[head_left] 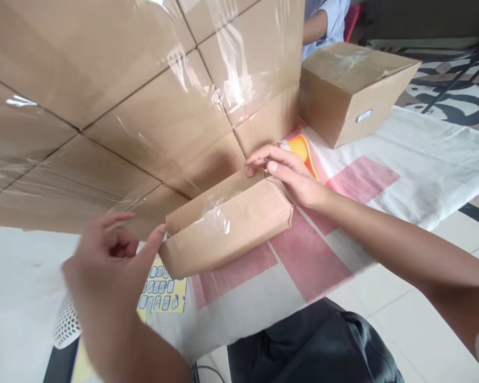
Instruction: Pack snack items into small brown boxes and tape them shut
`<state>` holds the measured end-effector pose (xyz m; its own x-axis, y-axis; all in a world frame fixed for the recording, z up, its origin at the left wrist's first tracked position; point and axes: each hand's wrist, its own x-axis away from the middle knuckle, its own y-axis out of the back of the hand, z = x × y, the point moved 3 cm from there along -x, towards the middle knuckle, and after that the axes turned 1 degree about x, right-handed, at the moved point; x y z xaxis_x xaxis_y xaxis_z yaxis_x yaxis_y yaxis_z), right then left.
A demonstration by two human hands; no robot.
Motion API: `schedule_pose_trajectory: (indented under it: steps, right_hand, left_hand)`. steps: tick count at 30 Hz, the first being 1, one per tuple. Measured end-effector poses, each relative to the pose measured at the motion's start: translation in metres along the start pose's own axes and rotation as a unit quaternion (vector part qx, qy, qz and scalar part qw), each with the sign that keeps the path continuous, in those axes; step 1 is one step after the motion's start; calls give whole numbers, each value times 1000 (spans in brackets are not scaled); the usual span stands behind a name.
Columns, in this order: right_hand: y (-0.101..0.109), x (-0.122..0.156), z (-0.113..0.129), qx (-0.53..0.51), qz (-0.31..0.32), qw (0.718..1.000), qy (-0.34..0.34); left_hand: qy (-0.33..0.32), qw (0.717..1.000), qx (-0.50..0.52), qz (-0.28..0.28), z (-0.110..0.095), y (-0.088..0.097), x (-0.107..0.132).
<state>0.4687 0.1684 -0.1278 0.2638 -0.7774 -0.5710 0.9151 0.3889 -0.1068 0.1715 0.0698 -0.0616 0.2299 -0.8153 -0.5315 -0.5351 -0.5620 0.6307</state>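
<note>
Bright, diffuse light fills the scene; white glare streaks the tape (pixel 235 58) at twelve o'clock, while motion blur softens the left hand (pixel 107 266) at eight o'clock.

1 L hand (pixel 104 266) + 1 R hand (pixel 293 178), 1 small box (pixel 227 226)

Other boxes: 1 med. box (pixel 329 98) w/ 1 label (pixel 364 115), plus 1 stack (pixel 155 125) of 6+; exact no. unclear, as it runs out of frame. Sheets: 1 yellow sheet (pixel 181 305) w/ 10+ stickers (pixel 166 302), approx. only, part hidden. Cloths: 1 tablecloth (pixel 263 314). Orange items: 1 orange thing (pixel 298 148), part hidden. Trousers: 1 pr. dark trousers (pixel 311 346). Other ppl: 1 person (pixel 315 26), partly in view.
</note>
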Motion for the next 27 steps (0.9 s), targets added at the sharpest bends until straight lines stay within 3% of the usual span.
schedule_pose_trajectory:
  steps: [1,4,7,9,13,18,20,23,25,27]
  right_hand:
    - [0,1,1,3,0,1000,6]
    - [-2,3,3,34,16,999,-4]
    - [-4,3,4,67,57,996,-25]
    - [-2,1,3,64,74,994,-40]
    - [0,-1,0,38,94,992,-73]
    - [-1,-2,-1,61,107,990,-65]
    - [11,-7,-2,83,57,994,-45]
    - [53,-17,-2,176,-124,977,2]
    - [83,-21,-1,317,-236,918,-32]
    - [105,-22,-7,445,-264,843,-145]
  left_hand:
    - [21,999,25,-26,11,-11,4]
    - [99,980,171,-27,47,-48,10]
    - [54,963,264,20,61,-67,9]
    - [40,932,351,80,58,-71,11]
    - [101,856,461,210,47,-71,22]
    - [140,863,419,247,52,-63,25]
    - [139,868,403,257,55,-60,23]
    - [107,887,370,255,55,-55,20]
    - [84,901,343,250,52,-53,20]
    - [76,910,329,243,48,-52,22]
